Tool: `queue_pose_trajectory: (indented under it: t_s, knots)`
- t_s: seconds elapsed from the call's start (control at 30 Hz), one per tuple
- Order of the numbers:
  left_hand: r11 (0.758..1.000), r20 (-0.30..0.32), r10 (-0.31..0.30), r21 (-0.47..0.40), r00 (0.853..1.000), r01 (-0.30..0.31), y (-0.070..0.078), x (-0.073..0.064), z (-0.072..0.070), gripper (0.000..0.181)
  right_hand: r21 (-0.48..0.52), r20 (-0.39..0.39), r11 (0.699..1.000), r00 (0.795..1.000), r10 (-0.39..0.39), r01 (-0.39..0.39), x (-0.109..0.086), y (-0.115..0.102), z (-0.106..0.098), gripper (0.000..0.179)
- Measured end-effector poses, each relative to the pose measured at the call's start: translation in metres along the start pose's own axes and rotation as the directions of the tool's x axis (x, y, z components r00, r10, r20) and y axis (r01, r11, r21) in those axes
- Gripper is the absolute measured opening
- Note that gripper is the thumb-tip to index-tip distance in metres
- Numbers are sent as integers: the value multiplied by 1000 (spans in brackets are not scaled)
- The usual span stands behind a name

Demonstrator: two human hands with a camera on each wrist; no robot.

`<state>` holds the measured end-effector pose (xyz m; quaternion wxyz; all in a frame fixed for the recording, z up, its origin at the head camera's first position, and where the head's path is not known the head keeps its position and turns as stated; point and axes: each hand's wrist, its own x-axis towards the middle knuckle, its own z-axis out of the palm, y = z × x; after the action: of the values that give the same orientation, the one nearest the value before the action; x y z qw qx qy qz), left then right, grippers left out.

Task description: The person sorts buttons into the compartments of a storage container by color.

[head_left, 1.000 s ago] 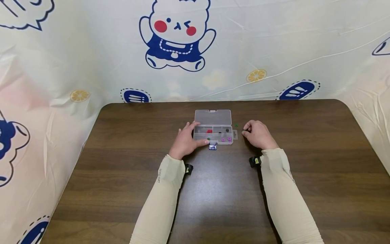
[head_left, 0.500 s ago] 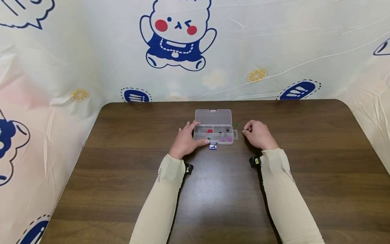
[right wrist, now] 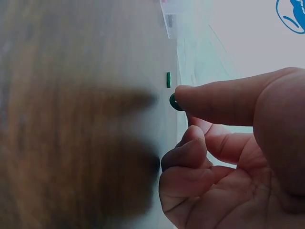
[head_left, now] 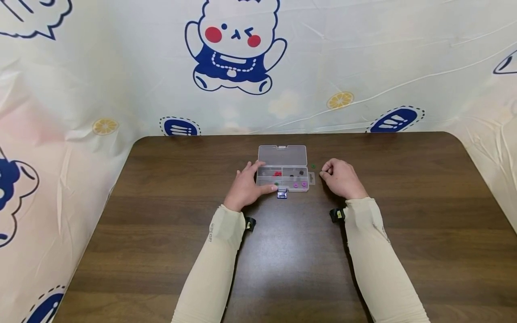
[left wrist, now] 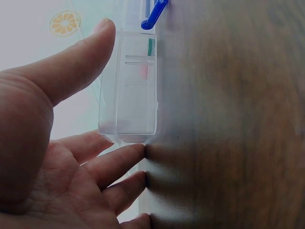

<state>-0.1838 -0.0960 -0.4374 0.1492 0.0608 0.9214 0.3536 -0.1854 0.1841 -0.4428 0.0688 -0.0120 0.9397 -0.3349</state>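
Note:
My left hand [head_left: 245,186] holds the left end of a clear plastic compartment box [head_left: 261,179], its thumb along the front edge and forefinger near the hinge. In the left wrist view the thumb stretches beside the box wall [left wrist: 136,105], the other fingers by its end. Right of the box, my right hand [head_left: 342,178] pinches a small round green button [right wrist: 175,102] between thumb and forefinger, close above the table. Another green button [head_left: 313,166] lies on the table near the box. Inside are red pieces [head_left: 277,173], purple buttons [head_left: 300,184], dark pieces [head_left: 301,172] and a green piece [head_left: 276,183].
The box's lid [head_left: 282,155] lies folded back toward the far table edge. A blue latch [head_left: 282,194] sticks out at the front, and a clear hanging tab [head_left: 312,178] on the right. Patterned cloth [head_left: 307,67] hangs behind the brown wooden table [head_left: 291,269].
My right hand has shifted very slightly left, toward the box, still pinching the green button. The left hand and the box stay in place.

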Motion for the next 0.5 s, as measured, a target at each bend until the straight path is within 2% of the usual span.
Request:
queue_pose_trajectory:
  t_s: [0.5]
  knots:
    - [1000,-4,12,1,1000,-12,0,0,0,80,-7,-29,1000,1000,6,-6,-3,-9,-2,12]
